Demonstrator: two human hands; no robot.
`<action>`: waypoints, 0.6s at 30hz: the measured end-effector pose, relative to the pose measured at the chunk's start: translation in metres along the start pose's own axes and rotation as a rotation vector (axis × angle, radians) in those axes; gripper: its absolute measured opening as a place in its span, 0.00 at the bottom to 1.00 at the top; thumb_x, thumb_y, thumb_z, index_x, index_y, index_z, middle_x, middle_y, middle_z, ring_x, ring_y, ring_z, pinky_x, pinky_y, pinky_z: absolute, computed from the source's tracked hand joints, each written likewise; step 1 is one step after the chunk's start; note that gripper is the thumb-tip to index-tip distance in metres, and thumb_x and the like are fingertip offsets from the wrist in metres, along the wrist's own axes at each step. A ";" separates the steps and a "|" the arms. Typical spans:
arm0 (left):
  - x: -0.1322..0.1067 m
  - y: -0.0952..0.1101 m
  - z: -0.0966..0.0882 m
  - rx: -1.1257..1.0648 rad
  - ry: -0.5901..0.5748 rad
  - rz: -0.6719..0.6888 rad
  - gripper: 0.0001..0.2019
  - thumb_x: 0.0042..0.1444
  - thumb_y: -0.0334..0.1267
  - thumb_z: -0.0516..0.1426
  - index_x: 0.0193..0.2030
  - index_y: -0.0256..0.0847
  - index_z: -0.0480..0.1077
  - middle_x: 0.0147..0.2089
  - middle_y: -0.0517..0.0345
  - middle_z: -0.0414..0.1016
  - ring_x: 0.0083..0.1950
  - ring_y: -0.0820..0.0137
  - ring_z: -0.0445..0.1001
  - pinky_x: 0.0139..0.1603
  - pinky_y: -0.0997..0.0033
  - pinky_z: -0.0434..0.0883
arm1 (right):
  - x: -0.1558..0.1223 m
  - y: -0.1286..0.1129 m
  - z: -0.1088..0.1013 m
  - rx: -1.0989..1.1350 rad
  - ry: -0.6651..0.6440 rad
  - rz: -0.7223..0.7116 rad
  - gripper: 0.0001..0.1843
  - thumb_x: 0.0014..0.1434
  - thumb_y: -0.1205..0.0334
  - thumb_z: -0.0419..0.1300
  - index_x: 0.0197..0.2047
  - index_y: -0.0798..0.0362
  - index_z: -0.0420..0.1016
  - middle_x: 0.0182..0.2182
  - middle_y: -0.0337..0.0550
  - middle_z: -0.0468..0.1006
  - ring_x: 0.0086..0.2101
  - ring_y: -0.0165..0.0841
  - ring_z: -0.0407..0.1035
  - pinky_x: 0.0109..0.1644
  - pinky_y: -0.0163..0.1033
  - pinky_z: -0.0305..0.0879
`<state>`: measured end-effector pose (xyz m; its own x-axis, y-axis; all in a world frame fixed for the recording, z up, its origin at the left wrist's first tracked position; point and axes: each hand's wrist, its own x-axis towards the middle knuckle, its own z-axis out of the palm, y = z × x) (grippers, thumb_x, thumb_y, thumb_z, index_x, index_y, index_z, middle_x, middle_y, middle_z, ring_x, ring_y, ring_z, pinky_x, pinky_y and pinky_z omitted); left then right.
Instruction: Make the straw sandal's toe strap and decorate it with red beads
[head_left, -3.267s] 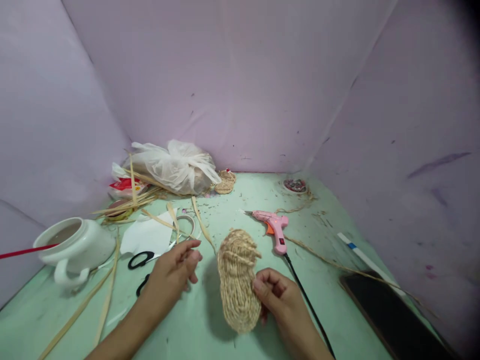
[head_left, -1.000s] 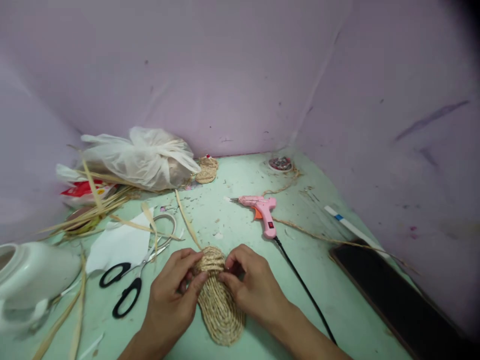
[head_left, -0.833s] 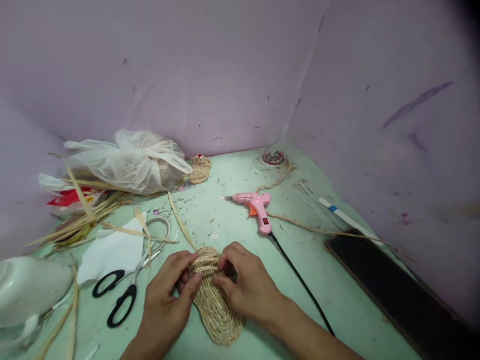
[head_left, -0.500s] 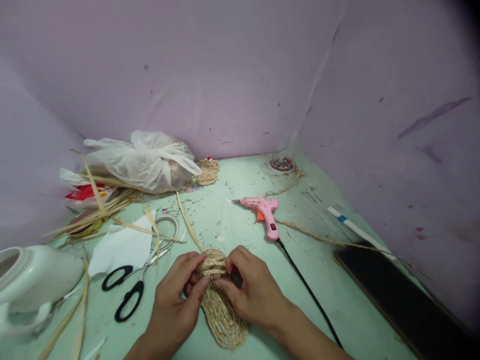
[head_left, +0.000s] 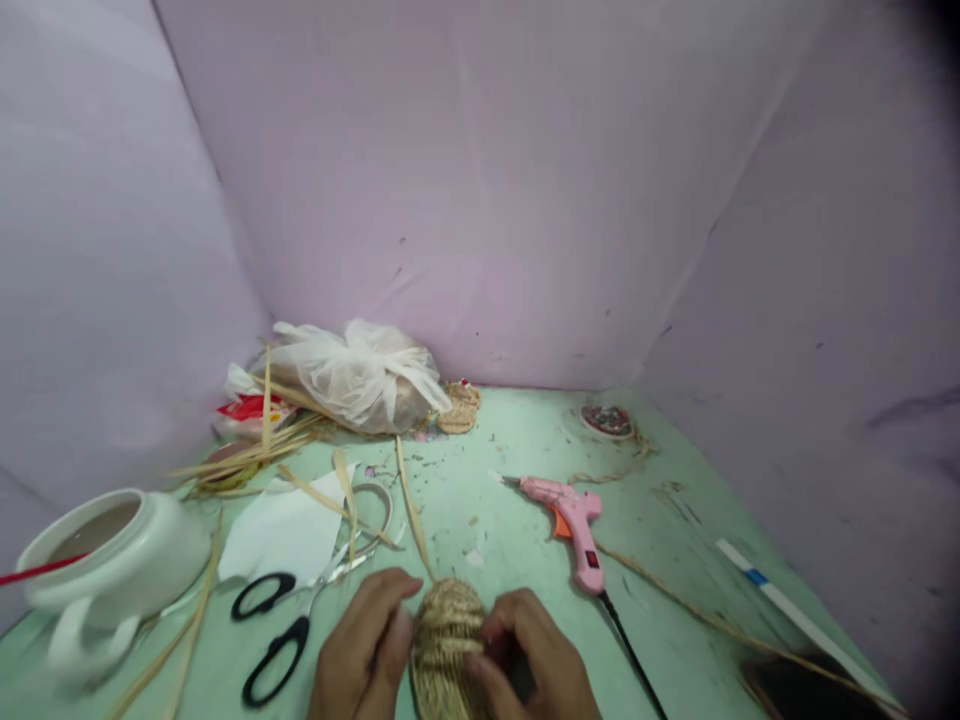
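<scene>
A small woven straw slipper (head_left: 448, 625) lies at the bottom centre, its lower end cut off by the frame. A band crosses its upper part. My left hand (head_left: 364, 645) is curled against the slipper's left edge, thumb and forefinger close to the band. On the opposite side, my right hand (head_left: 532, 655) pinches the right edge by the band, fingers bent. Some fingertips are hidden or a little blurred. A flat straw strip (head_left: 411, 505) runs up from behind the slipper's top end.
Right of centre lies a pink glue gun (head_left: 574, 515) with its black cord. Black-handled scissors (head_left: 277, 660), white paper (head_left: 281, 530) and a white teapot-like vessel (head_left: 169, 550) are at left. Behind are a plastic bag (head_left: 367, 380), another straw slipper (head_left: 459, 408) and a small dish (head_left: 606, 420).
The view has tilted up and turned left, so everything sits lower and further right. My left fingers have loosened slightly at the slipper's edge; my right hand stays at its right side.
</scene>
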<state>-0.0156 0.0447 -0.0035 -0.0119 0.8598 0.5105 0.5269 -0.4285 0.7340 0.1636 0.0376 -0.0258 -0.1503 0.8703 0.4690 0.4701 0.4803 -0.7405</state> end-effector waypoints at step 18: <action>0.003 0.007 -0.001 -0.486 -0.105 -0.647 0.05 0.50 0.37 0.55 0.30 0.37 0.68 0.21 0.64 0.65 0.22 0.76 0.62 0.20 0.78 0.61 | 0.000 -0.011 -0.007 -0.039 -0.023 0.100 0.10 0.55 0.65 0.57 0.42 0.51 0.65 0.36 0.43 0.69 0.30 0.31 0.68 0.32 0.35 0.69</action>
<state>-0.0127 0.0440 0.0040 -0.0950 0.9896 -0.1077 0.0154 0.1096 0.9939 0.1646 0.0316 -0.0147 -0.1203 0.9163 0.3820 0.5174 0.3863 -0.7636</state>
